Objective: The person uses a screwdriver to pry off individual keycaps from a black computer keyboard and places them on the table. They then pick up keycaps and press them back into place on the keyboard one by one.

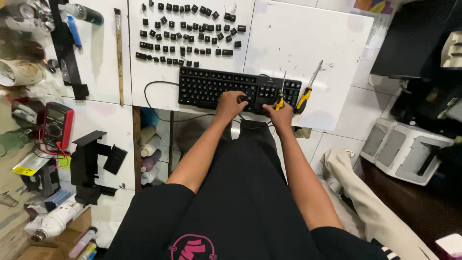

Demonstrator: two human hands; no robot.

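Note:
A black keyboard (211,86) lies on a white board (308,38) in front of me. My left hand (231,103) rests on the keyboard's front edge near its middle, fingers curled on the keys. My right hand (280,115) is at the keyboard's right end and grips a small yellow-handled screwdriver (280,98), its shaft pointing up over the keys. A second yellow and black screwdriver (308,89) lies on the board just right of the keyboard. Several loose black keycaps (187,33) are spread in rows on the board beyond the keyboard.
A thin brush (118,53) lies left of the keycaps. A red multimeter (57,126), black brackets (89,163) and bottles clutter the left side. A white plastic housing (409,147) sits on the floor at right. The keyboard cable (154,91) loops off the left edge.

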